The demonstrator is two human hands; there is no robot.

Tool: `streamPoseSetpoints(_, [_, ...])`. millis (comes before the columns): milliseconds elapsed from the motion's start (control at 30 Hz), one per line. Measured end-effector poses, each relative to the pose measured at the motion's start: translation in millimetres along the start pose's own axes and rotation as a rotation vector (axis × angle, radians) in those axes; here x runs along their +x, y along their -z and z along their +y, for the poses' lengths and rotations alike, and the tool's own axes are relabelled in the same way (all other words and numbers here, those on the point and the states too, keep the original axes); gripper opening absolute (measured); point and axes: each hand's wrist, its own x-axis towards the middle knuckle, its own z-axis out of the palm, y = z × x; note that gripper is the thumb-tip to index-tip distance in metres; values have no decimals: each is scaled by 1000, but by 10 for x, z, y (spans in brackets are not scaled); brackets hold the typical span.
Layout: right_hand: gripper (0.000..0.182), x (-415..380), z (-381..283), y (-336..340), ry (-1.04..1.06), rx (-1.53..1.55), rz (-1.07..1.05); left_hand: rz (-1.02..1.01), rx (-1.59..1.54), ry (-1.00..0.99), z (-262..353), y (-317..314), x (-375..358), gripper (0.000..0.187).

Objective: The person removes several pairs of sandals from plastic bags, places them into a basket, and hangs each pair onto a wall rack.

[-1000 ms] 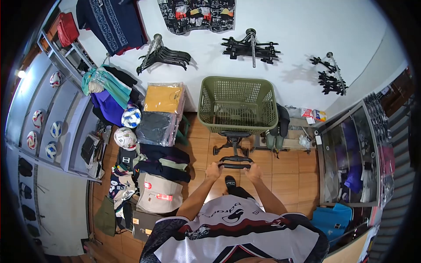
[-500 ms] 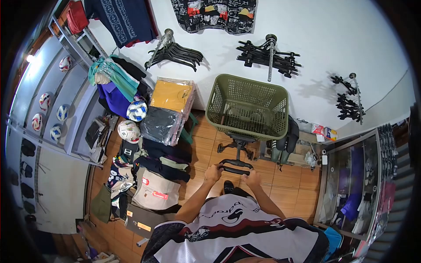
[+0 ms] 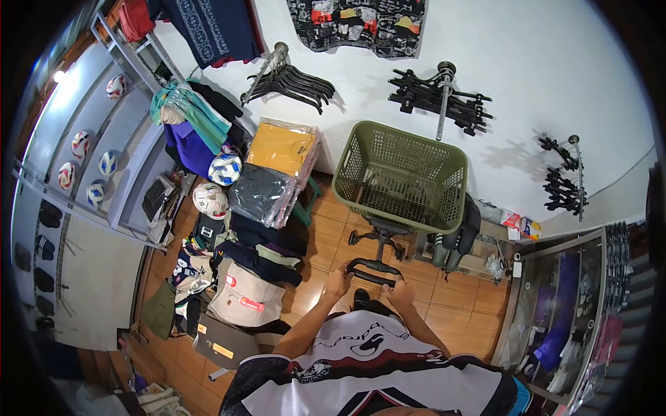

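Note:
A black looped handle (image 3: pixel 374 264) stands low in front of my body. My left hand (image 3: pixel 338 283) is closed around its left end, and my right hand (image 3: pixel 400 294) grips the right end. Beyond the handle, a black base (image 3: pixel 381 244) with spread legs, like that of an office chair, rests on the tiles. Above this base sits an olive-green perforated plastic basket (image 3: pixel 399 220) with nothing visible inside. How the handle joins the base is partly hidden.
Folded clothes (image 3: pixel 246 295) and bagged shirts (image 3: pixel 262 194) are piled at left, with balls (image 3: pixel 210 200) beside them. A glass cabinet (image 3: pixel 555 305) stands at right. Black hangers (image 3: pixel 295 87) hang from wall rods. A dark bag (image 3: pixel 463 232) leans beside the basket.
The view has shifted and tilted slightly, so the basket and wall appear a little to the right. Both hands keep their hold on the handle.

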Motion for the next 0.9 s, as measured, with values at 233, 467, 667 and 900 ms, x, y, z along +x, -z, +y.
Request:
streamPoseSetpoints(233, [62, 75, -214, 58, 101, -5, -8, -1, -51, 41, -71, -46, -2, 61])
streamPoseSetpoints(467, [59, 111, -762, 179, 267, 44, -109, 102, -258, 91, -196, -72, -254, 70])
streamPoseSetpoints(667, [53, -42, -1202, -41, 498, 102, -269, 92, -376, 345, -759, -118, -1054, 67])
streamPoseSetpoints(900, [41, -27, -713, -1607, 783, 112, -676, 266, -491, 745, -1731, -511, -2706, 59])
